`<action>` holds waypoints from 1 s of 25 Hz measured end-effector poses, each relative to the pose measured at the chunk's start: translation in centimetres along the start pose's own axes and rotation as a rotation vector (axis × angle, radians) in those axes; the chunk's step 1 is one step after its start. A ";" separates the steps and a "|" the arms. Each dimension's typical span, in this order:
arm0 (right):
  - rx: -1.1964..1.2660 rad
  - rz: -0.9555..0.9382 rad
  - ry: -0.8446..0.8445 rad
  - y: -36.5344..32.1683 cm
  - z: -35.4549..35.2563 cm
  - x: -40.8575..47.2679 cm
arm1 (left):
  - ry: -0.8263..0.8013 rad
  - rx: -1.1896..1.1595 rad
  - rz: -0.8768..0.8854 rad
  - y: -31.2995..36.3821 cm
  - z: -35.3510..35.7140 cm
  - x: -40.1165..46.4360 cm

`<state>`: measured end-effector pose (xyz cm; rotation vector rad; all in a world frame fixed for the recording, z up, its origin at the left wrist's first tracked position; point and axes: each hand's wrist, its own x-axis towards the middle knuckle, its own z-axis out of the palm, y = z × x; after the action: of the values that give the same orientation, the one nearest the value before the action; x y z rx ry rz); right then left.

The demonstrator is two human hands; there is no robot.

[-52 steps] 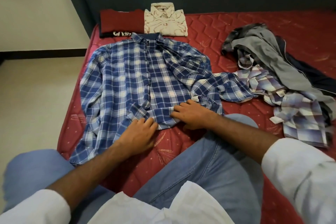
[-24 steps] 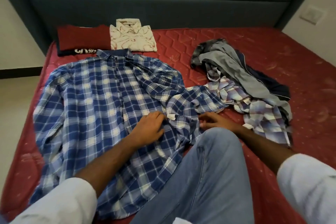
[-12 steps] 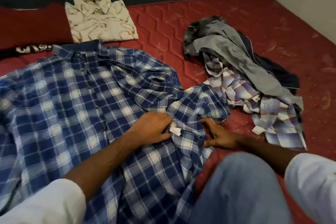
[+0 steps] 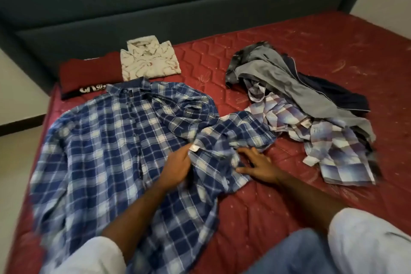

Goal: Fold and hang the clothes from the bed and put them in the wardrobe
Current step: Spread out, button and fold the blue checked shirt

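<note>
Blue plaid shirt (image 4: 106, 151): spread front-up on the red mattress (image 4: 278, 218), collar toward the headboard (image 4: 178, 6).
Left hand (image 4: 178, 168): on the shirt's middle, fingers curled, pinching a fold of cloth.
Right hand (image 4: 259, 163): fingers spread flat, pressing the sleeve edge.
Unfolded pile (image 4: 311, 104): right of the shirt.
Folded shirts: cream (image 4: 150, 61) and red (image 4: 89, 73), near the headboard.
</note>
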<state>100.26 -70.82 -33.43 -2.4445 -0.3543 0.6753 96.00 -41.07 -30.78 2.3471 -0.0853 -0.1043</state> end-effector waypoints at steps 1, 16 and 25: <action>-0.020 0.043 0.038 -0.9 0.2 -0.4 | -0.004 -0.159 -0.093 1.3 -0.1 -1.9; -0.499 0.358 0.743 -3.7 -9.1 -5.8 | -0.386 0.315 0.118 4.7 1.6 -8.3; -0.118 0.127 0.346 -7.3 -0.2 -3.2 | -0.152 0.461 0.162 3.5 4.5 -7.5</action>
<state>96.97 -66.32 -27.79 -2.6521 -0.1042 0.2771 88.03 -46.03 -31.03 2.7761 -0.4124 -0.2013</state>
